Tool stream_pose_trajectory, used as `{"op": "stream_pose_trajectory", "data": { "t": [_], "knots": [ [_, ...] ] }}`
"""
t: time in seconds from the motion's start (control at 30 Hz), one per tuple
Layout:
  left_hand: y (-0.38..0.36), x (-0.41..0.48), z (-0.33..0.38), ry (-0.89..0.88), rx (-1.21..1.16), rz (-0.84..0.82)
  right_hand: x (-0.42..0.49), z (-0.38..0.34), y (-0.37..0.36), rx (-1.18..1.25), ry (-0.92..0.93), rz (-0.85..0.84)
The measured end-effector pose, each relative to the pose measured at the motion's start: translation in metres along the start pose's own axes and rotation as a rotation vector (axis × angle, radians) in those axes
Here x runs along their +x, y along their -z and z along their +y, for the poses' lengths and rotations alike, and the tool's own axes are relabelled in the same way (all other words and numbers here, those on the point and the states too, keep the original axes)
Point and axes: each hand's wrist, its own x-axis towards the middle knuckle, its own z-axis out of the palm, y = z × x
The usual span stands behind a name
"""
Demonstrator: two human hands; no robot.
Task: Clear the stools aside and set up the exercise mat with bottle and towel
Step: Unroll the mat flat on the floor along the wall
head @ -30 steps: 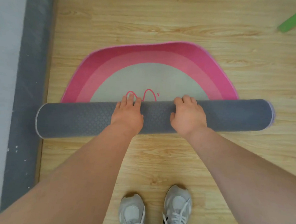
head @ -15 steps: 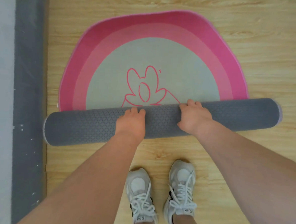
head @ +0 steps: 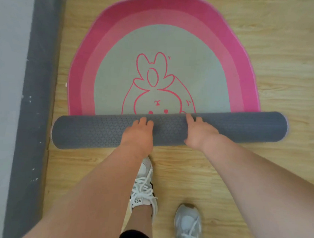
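The exercise mat [head: 119, 61] lies partly unrolled on the wooden floor, with pink rings, a pale grey centre and a pink rabbit drawing. Its rolled part [head: 87, 131] is a grey patterned tube lying across the near edge of the flat part. My left hand [head: 138, 134] rests on the middle of the roll with its fingers curled over the top. My right hand [head: 200, 134] grips the roll just to the right in the same way. No stool, bottle or towel is in view.
A dark grey skirting strip [head: 38, 93] and a pale wall [head: 6, 73] run down the left side, close to the roll's left end. My two white shoes [head: 144, 188] [head: 188, 225] stand on the wooden floor [head: 259, 171] just behind the roll.
The roll has come towards me under both hands, and more of the flat mat shows, now with the rabbit's face. My feet have stepped back, the right one further.
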Motion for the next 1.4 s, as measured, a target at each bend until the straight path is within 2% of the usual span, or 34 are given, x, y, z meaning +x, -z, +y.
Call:
{"op": "stream_pose_trajectory", "data": {
  "t": [0.17, 0.3, 0.5, 0.7, 1.03, 1.23, 1.4],
  "knots": [
    [-0.032, -0.025, 0.011, -0.023, 0.081, -0.037, -0.030, 0.020, -0.036, -0.121, 0.055, 0.044],
    [-0.063, -0.050, 0.019, -0.010, 0.119, -0.027, -0.046, 0.029, -0.068, -0.205, 0.131, 0.216],
    [-0.110, -0.060, 0.025, -0.033, 0.178, -0.028, -0.042, 0.031, -0.110, -0.181, 0.112, 0.049],
    [-0.142, -0.068, 0.021, -0.004, 0.225, 0.045, -0.037, 0.021, -0.154, -0.311, 0.040, 0.180],
    [-0.200, -0.053, 0.020, 0.035, 0.327, 0.456, -0.016, 0.043, -0.192, -0.407, 0.179, 0.555],
    [-0.205, -0.041, 0.012, -0.020, 0.381, 0.561, -0.003, 0.049, -0.199, -0.407, 0.199, 0.677],
    [-0.166, 0.003, 0.006, -0.022, 0.426, 0.630, 0.025, 0.042, -0.165, -0.345, 0.142, 0.799]
  ]
}}
